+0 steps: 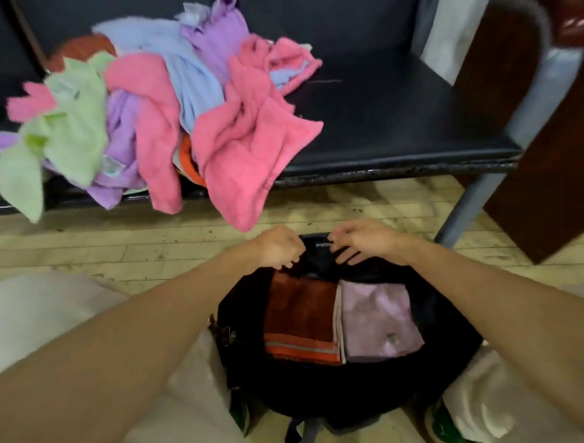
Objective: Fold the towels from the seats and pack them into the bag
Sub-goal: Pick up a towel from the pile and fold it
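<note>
Both the left hand (278,247) and right hand (361,240) pinch the far rim of the bag (241,324) on the floor, two folded towels (338,319) inside. The unfolded pile (165,116) overhangs the seat's (396,116) front edge, so a tug could spill it onto the floor.

My black fabric bag (324,380) sits open on the floor between my knees, at six o'clock from the seat. Two folded towels lie flat inside it, side by side and touching: a rust-brown towel with an orange and grey striped edge (300,321) at nine o'clock, a pale lilac towel (378,321) at three o'clock. At twelve o'clock from the bag, a loose heap of crumpled pink, purple, light blue and pale green towels (165,116) covers the black padded seat (396,116), some corners hanging over its front edge.
</note>
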The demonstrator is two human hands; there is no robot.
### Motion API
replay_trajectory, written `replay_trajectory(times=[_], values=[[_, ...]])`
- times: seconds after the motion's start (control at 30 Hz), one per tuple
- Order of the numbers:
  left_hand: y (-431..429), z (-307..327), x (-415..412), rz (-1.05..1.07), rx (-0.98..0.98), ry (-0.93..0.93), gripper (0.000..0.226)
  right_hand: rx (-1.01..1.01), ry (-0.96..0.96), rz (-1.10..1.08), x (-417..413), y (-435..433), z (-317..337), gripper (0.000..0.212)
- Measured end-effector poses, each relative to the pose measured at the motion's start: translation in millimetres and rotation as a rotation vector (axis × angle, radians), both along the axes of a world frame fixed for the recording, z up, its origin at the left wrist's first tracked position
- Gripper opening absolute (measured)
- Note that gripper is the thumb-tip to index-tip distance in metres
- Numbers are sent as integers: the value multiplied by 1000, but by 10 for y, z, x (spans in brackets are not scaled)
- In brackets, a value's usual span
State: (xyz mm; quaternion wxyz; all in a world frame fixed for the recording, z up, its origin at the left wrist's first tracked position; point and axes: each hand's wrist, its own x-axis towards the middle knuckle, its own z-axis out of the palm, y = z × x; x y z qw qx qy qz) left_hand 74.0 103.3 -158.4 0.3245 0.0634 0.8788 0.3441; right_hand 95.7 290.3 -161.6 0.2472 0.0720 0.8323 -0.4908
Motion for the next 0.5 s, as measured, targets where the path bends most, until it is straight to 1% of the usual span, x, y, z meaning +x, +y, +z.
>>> replay_trajectory(times=[0.13,0.2,0.27,0.3,0.37,0.4,0.43,0.5], values=[[-183,541,-109,-56,75,196,20,-2,181,5,-142,-76,646,14],[-270,773,-179,-21,168,247,16,-6,260,-16,-251,-127,906,16],[-344,969,-253,32,263,285,17,-18,325,-55,-398,-176,1064,16],[-386,1042,-306,49,266,346,19,-13,362,-73,-484,-201,1106,14],[-466,1157,-439,69,150,602,21,51,449,-67,-656,-261,1131,12],[-503,1205,-515,93,81,739,23,123,504,-40,-740,-286,1122,13],[-547,1233,-596,126,11,836,26,205,555,-9,-817,-315,1099,19],[-636,1228,-751,170,-205,912,38,298,642,54,-937,-398,1035,32]])
